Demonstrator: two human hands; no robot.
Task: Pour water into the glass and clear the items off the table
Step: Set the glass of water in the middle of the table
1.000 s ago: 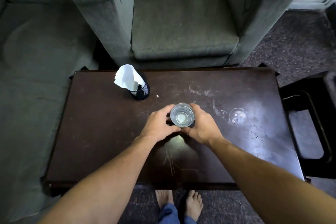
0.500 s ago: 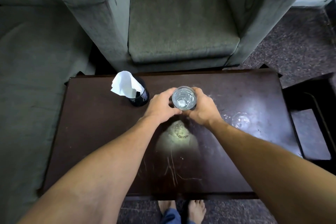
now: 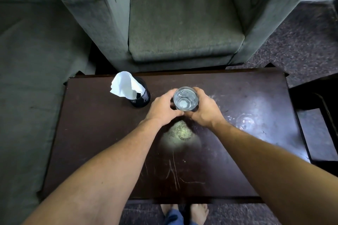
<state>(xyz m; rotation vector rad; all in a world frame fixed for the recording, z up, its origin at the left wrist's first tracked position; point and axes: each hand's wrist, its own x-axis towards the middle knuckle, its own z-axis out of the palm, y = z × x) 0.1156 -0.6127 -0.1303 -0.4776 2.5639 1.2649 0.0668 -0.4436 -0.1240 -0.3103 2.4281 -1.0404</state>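
A clear glass [image 3: 186, 98] with water in it is held above the dark wooden table [image 3: 95, 133], over its far middle. My left hand [image 3: 162, 108] wraps its left side and my right hand [image 3: 204, 108] wraps its right side, fingertips meeting under it. A bright patch of light falls on the tabletop just below the glass. A black mesh cup [image 3: 140, 97] stuffed with a white tissue [image 3: 124, 84] stands to the left of the glass, near the table's far edge.
A grey armchair [image 3: 182, 20] stands right behind the table and a grey sofa [image 3: 36, 60] runs along its left side. A wet ring [image 3: 245, 121] marks the tabletop at the right. A dark side table [image 3: 318, 133] is at the right edge. My bare feet show below the near edge.
Both hands have lifted the glass off the table and carried it away from me, toward the armchair. The light patch under it has grown. The mesh cup has not moved.
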